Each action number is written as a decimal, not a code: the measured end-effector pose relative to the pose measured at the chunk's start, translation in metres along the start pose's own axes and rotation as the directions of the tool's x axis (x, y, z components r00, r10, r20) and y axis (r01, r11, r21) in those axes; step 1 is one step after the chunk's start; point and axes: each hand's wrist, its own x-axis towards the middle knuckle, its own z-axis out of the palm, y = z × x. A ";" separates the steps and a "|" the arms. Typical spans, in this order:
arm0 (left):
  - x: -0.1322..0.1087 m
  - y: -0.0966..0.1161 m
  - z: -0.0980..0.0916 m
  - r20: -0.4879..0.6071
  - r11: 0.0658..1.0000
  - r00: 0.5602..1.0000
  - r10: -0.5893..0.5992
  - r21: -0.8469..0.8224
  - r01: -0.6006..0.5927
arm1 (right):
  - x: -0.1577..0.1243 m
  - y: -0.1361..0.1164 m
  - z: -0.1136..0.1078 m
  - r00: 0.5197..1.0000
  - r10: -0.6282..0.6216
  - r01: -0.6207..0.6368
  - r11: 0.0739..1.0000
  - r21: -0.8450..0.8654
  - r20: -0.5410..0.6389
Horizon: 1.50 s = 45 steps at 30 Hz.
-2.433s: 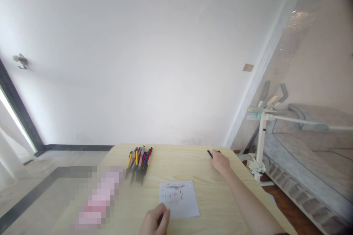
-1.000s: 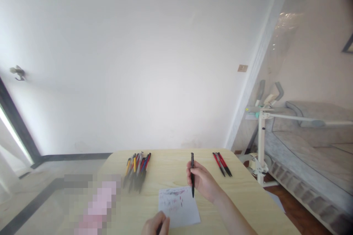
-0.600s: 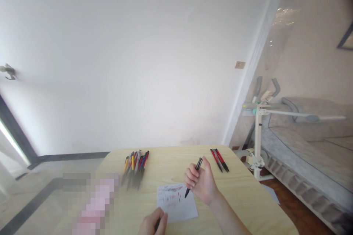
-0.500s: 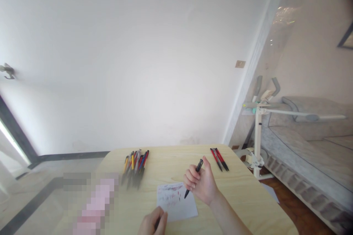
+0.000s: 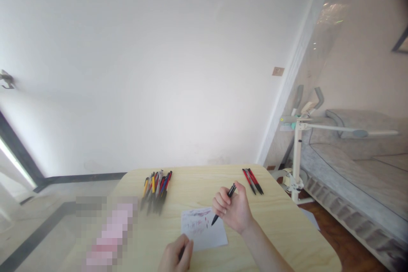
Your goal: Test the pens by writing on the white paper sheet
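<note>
Black pen (image 5: 223, 205) gripped in closed right hand (image 5: 234, 212), tip just over the scribbled paper (image 5: 204, 228) near the table's (image 5: 287, 229) front edge. Left hand (image 5: 174, 257) curled on the paper's near corner; contents unclear. Risks: paper sliding under a stroke, sleeve-free forearm nudging red pens (image 5: 253, 181) near the far right corner.

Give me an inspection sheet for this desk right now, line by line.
Surface: pale wooden table, rounded corners.
Job's things: black pen over the scribbled paper, tip at its right part; contact unclear.
Clutter: bundle of mixed pens far left; three red and black pens far right; a blurred-out patch at left.
Hands: right hand grips the black pen; left hand rests at the paper's near corner, fingers curled.
Cables: nothing seen.
Surroundings: white wall, white stand, grey sofa at right.
</note>
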 end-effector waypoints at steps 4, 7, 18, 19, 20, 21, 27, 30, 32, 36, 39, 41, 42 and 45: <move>0.002 -0.001 0.000 0.005 1.000 1.000 0.002 0.011 -0.002 | -0.003 0.001 -0.001 0.994 -0.094 0.095 0.996 0.002 -0.055; 0.002 -0.004 -0.001 0.022 1.000 1.000 0.002 0.028 -0.002 | -0.002 0.001 -0.008 0.974 -0.173 0.172 0.985 -0.017 -0.145; -0.005 0.007 -0.003 -0.087 0.973 0.985 0.151 0.191 -0.132 | 0.001 -0.001 -0.024 0.903 -0.169 0.125 0.983 -0.134 -0.396; -0.006 0.007 -0.003 -0.103 0.950 0.972 0.213 0.256 -0.181 | 0.000 0.001 -0.025 0.899 -0.159 0.105 0.983 -0.151 -0.408; -0.007 0.007 -0.003 -0.103 0.918 0.953 0.285 0.316 -0.240 | -0.001 0.002 -0.027 0.896 -0.148 0.084 0.982 -0.166 -0.419; -0.007 0.007 -0.002 -0.090 0.880 0.929 0.359 0.364 -0.305 | -0.002 0.003 -0.028 0.894 -0.138 0.067 0.982 -0.177 -0.427; -0.003 0.004 -0.004 0.019 0.657 0.809 0.587 0.573 -0.490 | -0.005 0.015 -0.030 0.885 -0.196 0.087 0.961 -0.262 -0.423; -0.001 -0.001 -0.003 0.068 0.562 0.788 0.612 0.663 -0.494 | -0.005 0.025 -0.035 0.851 -0.307 0.150 0.920 -0.363 -0.427; 0.000 -0.005 -0.003 0.080 0.523 0.790 0.608 0.709 -0.474 | -0.004 0.033 -0.037 0.836 -0.336 0.166 0.908 -0.384 -0.434; 0.003 -0.016 0.002 0.032 0.483 0.817 0.575 0.793 -0.371 | -0.002 0.043 -0.040 0.842 -0.335 0.128 0.885 -0.447 -0.422; 0.006 -0.027 0.008 -0.047 0.473 0.836 0.547 0.841 -0.262 | 0.001 0.048 -0.044 0.830 -0.401 0.096 0.787 -0.610 -0.387; 0.007 -0.034 0.011 -0.093 0.472 0.844 0.527 0.858 -0.201 | 0.003 0.050 -0.049 0.819 -0.440 0.051 0.695 -0.717 -0.369; 0.007 -0.036 0.013 -0.106 0.472 0.849 0.518 0.863 -0.181 | 0.003 0.051 -0.051 0.812 -0.449 0.016 0.657 -0.754 -0.374; 0.008 -0.040 0.015 -0.118 0.471 0.860 0.497 0.869 -0.153 | 0.002 0.055 -0.058 0.778 -0.475 -0.073 0.582 -0.810 -0.412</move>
